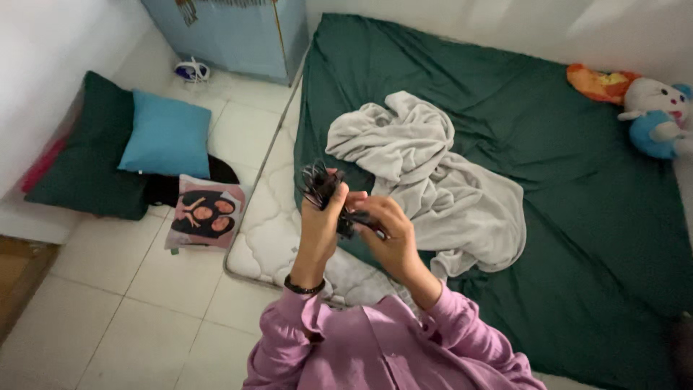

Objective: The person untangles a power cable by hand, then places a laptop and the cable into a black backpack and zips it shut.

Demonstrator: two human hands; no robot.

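Note:
My left hand [320, 225] is raised and closed around a black coiled cable [318, 180], whose loops stick up above my fingers. My right hand [390, 232] pinches the cable's lower end, a small black piece [351, 219], just to the right of the left hand. A dark band circles my left wrist. Both arms wear purple sleeves. My hands hover above the near left corner of the mattress [263, 238], where the green sheet [577, 217] is pulled back.
A crumpled grey blanket [440, 180] lies on the green sheet. A plush toy [650, 108] sits at the far right. On the tiled floor to the left lie a blue pillow [166, 137], a dark green cushion [86, 159] and a printed pillow [206, 217]. A blue cabinet [231, 32] stands behind.

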